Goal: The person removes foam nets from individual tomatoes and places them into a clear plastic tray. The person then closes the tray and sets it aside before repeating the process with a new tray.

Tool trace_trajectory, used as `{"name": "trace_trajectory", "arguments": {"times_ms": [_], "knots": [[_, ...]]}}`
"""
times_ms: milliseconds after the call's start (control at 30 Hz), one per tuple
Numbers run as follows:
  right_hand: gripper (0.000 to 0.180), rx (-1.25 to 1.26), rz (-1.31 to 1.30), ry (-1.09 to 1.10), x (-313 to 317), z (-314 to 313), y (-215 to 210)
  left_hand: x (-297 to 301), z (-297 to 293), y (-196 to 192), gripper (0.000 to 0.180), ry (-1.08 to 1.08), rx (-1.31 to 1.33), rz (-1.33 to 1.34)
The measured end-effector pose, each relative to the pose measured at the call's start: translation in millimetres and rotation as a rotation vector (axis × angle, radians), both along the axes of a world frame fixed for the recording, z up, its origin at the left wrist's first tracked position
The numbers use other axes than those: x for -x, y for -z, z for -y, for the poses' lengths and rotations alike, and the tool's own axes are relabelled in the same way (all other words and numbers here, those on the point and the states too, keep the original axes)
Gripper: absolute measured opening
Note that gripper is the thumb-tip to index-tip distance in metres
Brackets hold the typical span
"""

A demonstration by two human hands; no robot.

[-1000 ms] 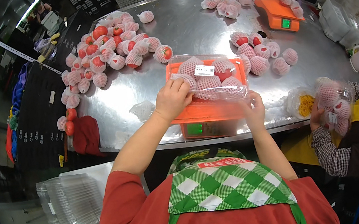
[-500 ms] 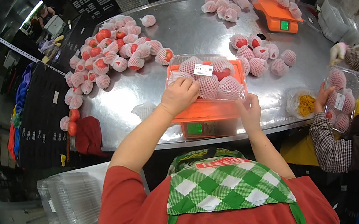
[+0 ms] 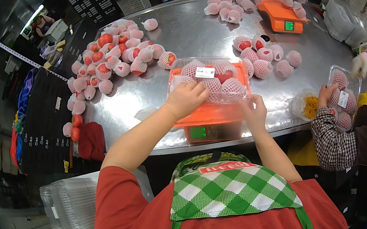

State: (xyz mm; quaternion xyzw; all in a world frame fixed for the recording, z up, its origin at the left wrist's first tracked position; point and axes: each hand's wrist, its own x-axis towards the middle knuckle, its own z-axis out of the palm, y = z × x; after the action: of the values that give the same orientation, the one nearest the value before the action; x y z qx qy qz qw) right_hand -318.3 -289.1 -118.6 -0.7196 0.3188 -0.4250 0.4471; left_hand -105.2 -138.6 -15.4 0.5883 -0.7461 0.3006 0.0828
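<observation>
A clear plastic box (image 3: 233, 92) holds several tomatoes in pale foam nets, with a white label (image 3: 205, 72) on its lid. It rests on the orange top of a scale (image 3: 212, 113), whose green display faces me. My left hand (image 3: 187, 99) lies over the box's front left part, its fingers bent and pressed together against the lid edge. At the front right corner, my right hand (image 3: 253, 110) pinches the rim between thumb and fingers. The exact grip under the left fingers is hidden.
Netted tomatoes (image 3: 106, 62) heap at the left, more (image 3: 261, 57) at the right. A second orange scale (image 3: 281, 15) stands far right. A co-worker holds a filled box (image 3: 342, 97) beside yellow rubber bands (image 3: 310, 107). Stacked empty clear boxes (image 3: 71, 211) stand lower left.
My left hand has shifted slightly, its fingers lower and further right along the lid edge. My right hand stays at the corner. The co-worker's box has moved a little left and tilted.
</observation>
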Motion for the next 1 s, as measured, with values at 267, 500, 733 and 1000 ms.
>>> {"name": "trace_trajectory", "arguments": {"times_ms": [267,500,733,1000], "knots": [[0.039,-0.214,0.110,-0.072,-4,0,-14,11,17,6,0.028,-0.036,-0.107,-0.005],[0.043,-0.303,0.144,-0.130,-8,7,1,9,19,5,0.036,-0.007,-0.104,-0.017],[0.029,-0.300,0.166,-0.094,-16,14,9,9,22,4,0.045,-0.114,-0.242,-0.103],[0.033,-0.111,0.045,-0.111,-13,20,-10,8,29,13,0.037,-0.075,-0.202,-0.083]]}}
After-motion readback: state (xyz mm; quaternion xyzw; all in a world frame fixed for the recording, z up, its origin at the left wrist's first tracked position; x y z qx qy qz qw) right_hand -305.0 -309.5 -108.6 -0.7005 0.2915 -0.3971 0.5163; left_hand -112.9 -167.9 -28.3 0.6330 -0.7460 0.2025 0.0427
